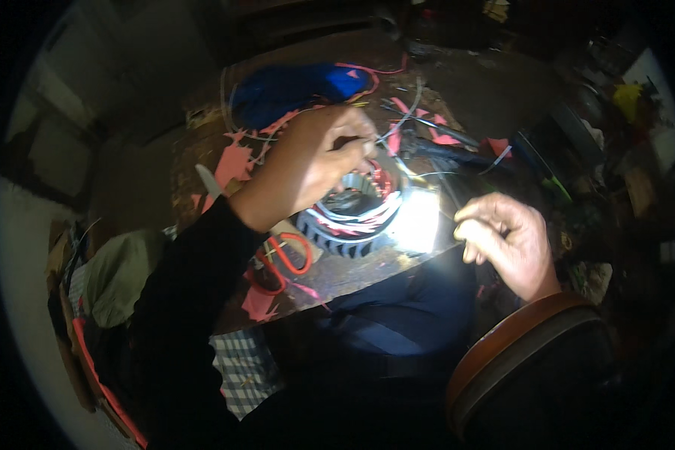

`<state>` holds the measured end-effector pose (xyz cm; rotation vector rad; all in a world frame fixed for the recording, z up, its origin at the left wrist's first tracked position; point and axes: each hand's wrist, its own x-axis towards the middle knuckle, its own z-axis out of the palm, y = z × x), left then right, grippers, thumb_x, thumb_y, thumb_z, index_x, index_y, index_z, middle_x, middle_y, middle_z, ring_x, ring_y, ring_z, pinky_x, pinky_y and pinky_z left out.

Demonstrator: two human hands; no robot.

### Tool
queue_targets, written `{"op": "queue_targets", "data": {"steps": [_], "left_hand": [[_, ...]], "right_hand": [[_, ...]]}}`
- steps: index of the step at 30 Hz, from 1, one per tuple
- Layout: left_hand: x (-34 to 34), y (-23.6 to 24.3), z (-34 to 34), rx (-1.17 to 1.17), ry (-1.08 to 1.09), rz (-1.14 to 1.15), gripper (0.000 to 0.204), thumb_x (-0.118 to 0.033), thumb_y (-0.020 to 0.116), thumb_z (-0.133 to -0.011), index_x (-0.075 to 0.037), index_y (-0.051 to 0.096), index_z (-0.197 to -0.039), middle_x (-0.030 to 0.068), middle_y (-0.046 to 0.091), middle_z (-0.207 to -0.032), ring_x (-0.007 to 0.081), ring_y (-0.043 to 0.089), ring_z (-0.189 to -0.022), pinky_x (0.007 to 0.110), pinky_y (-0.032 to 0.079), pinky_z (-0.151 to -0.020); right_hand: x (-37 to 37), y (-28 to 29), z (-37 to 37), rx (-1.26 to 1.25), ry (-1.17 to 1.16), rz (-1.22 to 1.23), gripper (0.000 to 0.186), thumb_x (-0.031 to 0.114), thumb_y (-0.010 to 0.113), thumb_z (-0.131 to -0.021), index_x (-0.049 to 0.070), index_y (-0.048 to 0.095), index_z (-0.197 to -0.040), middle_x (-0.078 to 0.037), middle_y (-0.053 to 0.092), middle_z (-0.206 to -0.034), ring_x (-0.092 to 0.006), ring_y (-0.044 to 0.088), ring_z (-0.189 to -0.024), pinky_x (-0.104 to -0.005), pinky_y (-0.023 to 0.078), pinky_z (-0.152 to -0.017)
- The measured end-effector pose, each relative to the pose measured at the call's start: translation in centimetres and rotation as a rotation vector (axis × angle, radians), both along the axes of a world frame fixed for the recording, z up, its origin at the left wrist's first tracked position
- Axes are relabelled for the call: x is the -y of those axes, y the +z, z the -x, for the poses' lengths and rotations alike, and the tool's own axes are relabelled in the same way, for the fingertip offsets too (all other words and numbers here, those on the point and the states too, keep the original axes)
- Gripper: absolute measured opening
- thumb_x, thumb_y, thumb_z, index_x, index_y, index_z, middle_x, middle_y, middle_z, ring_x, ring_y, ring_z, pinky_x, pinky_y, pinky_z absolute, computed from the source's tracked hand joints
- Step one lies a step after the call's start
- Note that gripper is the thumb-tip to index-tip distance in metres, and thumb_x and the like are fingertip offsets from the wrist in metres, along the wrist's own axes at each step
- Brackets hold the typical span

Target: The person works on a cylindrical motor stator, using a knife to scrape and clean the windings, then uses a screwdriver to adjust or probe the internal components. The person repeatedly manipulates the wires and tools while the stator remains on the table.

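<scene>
A motor stator (352,246), a dark slotted ring with red wire and white strands around its inside, lies on the worktable. Over its far side, my left hand (330,154) is bent down with its fingers pinched at a thin white cord (407,112). The fingertips partly cover the windings. My right hand (506,240) is raised off the table's right edge, thumb and fingers pressed together. Whatever thin thing lies in that pinch is too small to make out. Red-handled scissors (283,262) rest beside the stator, below my left forearm.
The worktable (337,281) carries pink scraps (235,161), a blue cloth (292,90) at the far side and dark long-handled tools (454,154) right of the stator. A bright light patch (420,221) falls beside it. Clutter fills the dim right side.
</scene>
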<state>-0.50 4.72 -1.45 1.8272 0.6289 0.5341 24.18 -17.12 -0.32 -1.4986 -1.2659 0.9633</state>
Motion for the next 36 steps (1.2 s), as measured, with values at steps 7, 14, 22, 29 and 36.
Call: {"op": "queue_targets", "data": {"steps": [7,14,22,29,36], "left_hand": [[1.2,0.4,-1.0,-0.027,0.034,0.012,0.012,-0.011,0.067,-0.112,0.0,0.072,-0.114,0.0072,0.079,-0.099,0.0132,0.077,-0.085,0.027,0.057,-0.062],[0.3,1.8,-1.2,-0.011,0.052,0.131,0.015,-0.01,0.062,-0.115,0.002,0.07,-0.121,0.0067,0.075,-0.094,0.0122,0.074,-0.08,0.024,0.056,-0.062],[-0.9,4.6,-1.3,-0.118,0.021,-0.041,0.018,-0.003,0.059,-0.113,0.006,0.066,-0.127,0.0096,0.075,-0.101,0.0144,0.074,-0.089,0.029,0.06,-0.08],[-0.7,4.4,-1.5,-0.108,0.069,-0.115,0.019,0.004,0.051,-0.111,0.003,0.064,-0.124,0.0099,0.074,-0.106,0.0154,0.075,-0.095,0.031,0.061,-0.087],[-1.3,4.2,-1.4,-0.083,0.025,-0.19,0.018,-0.002,0.056,-0.115,-0.002,0.065,-0.13,0.006,0.076,-0.105,0.0108,0.074,-0.094,0.023,0.058,-0.068]], "right_hand": [[3.5,-7.9,-6.1,0.203,-0.345,0.137,0.013,0.001,0.077,-0.105,-0.006,0.079,-0.116,-0.008,0.079,-0.091,-0.0106,0.07,-0.07,-0.0284,0.056,-0.063],[3.5,-10.0,-5.8,0.664,-0.249,0.113,0.016,0.007,0.082,-0.095,-0.001,0.08,-0.108,-0.023,0.08,-0.099,-0.0429,0.078,-0.097,-0.0497,0.062,-0.086],[1.9,-10.4,-9.0,0.678,-0.346,-0.013,0.018,0.012,0.084,-0.094,0.001,0.081,-0.108,-0.025,0.078,-0.101,-0.0454,0.077,-0.091,-0.0524,0.062,-0.083],[4.0,-12.7,-10.2,0.602,-0.351,0.089,0.021,0.011,0.084,-0.096,-0.002,0.077,-0.111,-0.025,0.08,-0.1,-0.0441,0.079,-0.091,-0.052,0.061,-0.081],[3.7,-13.6,-9.0,0.466,-0.424,0.125,0.034,0.012,0.084,-0.097,-0.006,0.072,-0.123,-0.025,0.08,-0.092,-0.0456,0.08,-0.086,-0.0517,0.061,-0.078]]}}
